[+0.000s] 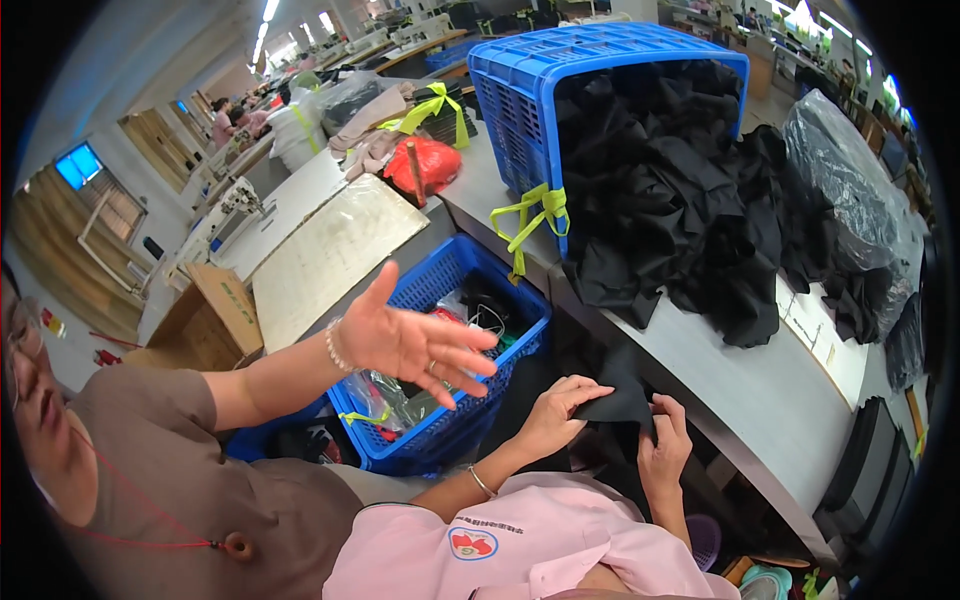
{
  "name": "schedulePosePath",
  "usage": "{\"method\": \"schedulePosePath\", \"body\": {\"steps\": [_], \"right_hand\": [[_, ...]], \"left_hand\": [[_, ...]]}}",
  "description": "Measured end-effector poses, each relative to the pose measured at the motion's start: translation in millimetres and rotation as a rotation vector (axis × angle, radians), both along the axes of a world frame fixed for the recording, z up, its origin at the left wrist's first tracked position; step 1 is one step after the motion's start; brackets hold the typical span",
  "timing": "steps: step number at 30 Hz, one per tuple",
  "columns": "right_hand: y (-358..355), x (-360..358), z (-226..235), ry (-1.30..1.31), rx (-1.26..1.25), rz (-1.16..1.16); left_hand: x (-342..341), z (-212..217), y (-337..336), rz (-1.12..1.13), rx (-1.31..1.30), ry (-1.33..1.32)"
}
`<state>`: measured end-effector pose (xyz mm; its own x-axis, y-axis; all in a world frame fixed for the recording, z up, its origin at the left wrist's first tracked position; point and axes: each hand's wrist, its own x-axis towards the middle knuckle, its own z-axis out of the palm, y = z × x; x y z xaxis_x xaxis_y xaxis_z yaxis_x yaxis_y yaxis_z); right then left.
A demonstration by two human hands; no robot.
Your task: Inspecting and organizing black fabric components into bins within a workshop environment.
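While the left hand [556, 412] pinches the upper edge of a black cloth piece [622, 398] between thumb and fingers, the right hand [665, 450] curls its fingers at the opposite edge and appears to pinch it too. The cloth piece hangs between the hands, in front of the grey counter [715, 385] and near the wearer's lap. On the counter, a blue plastic crate [510, 120] lies on its side, a heap of black cloth [680, 200] spilling from its mouth. At left, a co-worker's hand [415, 345] is extended, fingers spread, above a second blue crate [425, 445]. The step in hand is judged to be the handling of one piece at its edges; a next move would call for a secure hold at both edges, clear of the co-worker's hand.
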<state>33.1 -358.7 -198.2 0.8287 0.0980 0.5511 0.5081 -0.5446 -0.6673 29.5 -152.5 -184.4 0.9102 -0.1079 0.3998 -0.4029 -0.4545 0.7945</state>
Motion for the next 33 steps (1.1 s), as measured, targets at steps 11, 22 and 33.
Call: {"method": "schedulePosePath", "body": {"steps": [11,22,33], "right_hand": [[7,-17,-3,-0.52,-0.314,0.225],[2,58,-53,0.448,0.777,0.563],[38,140,-42,0.631,1.102,0.149]], "left_hand": [[14,6,-32,0.052,-0.096,0.022],[2,13,-93,-0.292,-0.069,-0.221],[8,31,-96,-0.234,-0.082,-0.22]]}}
